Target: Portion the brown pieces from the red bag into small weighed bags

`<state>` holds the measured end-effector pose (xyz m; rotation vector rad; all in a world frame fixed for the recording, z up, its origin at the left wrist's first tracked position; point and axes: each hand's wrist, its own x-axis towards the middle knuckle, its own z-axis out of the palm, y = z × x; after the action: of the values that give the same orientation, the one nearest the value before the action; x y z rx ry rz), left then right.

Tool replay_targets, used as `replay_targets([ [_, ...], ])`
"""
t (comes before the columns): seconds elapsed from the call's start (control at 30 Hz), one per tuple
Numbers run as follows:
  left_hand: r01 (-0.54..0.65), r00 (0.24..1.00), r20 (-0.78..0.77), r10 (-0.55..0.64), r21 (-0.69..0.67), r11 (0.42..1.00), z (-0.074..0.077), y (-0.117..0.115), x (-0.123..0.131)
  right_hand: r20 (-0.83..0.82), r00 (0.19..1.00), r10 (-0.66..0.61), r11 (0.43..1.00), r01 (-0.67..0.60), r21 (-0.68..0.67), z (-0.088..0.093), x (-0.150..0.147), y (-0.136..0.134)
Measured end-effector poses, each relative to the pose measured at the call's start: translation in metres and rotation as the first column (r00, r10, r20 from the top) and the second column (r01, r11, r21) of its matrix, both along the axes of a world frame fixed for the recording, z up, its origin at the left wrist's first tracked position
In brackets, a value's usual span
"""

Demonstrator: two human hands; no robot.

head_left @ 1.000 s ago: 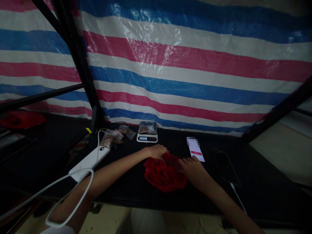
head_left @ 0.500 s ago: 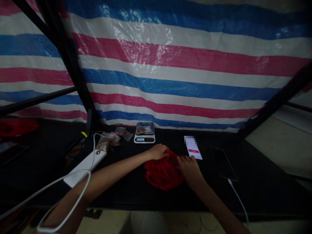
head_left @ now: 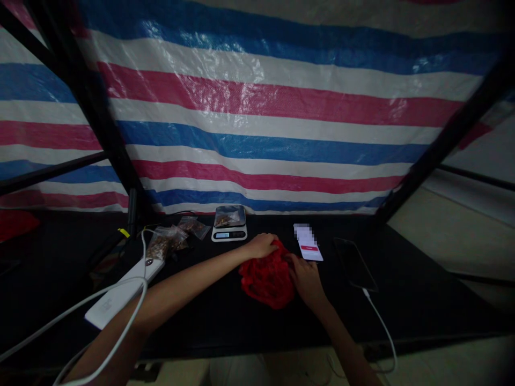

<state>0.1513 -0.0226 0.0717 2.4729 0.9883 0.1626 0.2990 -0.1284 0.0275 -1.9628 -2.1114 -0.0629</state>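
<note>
The left hand (head_left: 261, 245) is curling over the top of a crumpled red cloth (head_left: 267, 277), its fingers closing on a fold. The right hand (head_left: 306, 280) is resting half open against the cloth's right side, with its fingertips (head_left: 290, 258) pressing in; I cannot tell whether it has a real hold. The cloth is lying on a black table (head_left: 225, 327), between both hands. Beyond the left hand are a digital scale (head_left: 229, 231) and, further left, bags of brown material (head_left: 160, 244) beside a white power strip (head_left: 116, 299). Just past the right hand is a paper slip (head_left: 309, 249), and a phone (head_left: 354, 264) is lying further right, its cable (head_left: 382, 327) trailing toward the table's edge.
</note>
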Motion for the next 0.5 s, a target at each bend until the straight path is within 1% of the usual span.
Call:
replay_targets([
  [0.13,0.003,1.0,0.005,-0.003,-0.007,1.0,0.004,0.002,0.003,-0.151,0.988,0.019,1.0,-0.021,-0.009,-0.007,0.008,0.0],
  [0.27,0.046,0.999,-0.024,-0.046,0.015,0.999,0.004,0.003,-0.003,-0.346,0.938,0.012,0.998,-0.033,-0.056,-0.013,0.015,0.004],
  [0.37,0.055,0.995,-0.089,-0.052,0.029,0.998,0.001,0.004,-0.012,-0.512,0.859,0.007,0.995,-0.057,-0.082,-0.018,0.019,0.008],
  [0.5,0.075,0.99,-0.119,-0.077,-0.021,0.997,-0.002,0.007,-0.028,-0.709,0.702,0.068,0.99,-0.137,-0.041,-0.021,0.02,0.012],
])
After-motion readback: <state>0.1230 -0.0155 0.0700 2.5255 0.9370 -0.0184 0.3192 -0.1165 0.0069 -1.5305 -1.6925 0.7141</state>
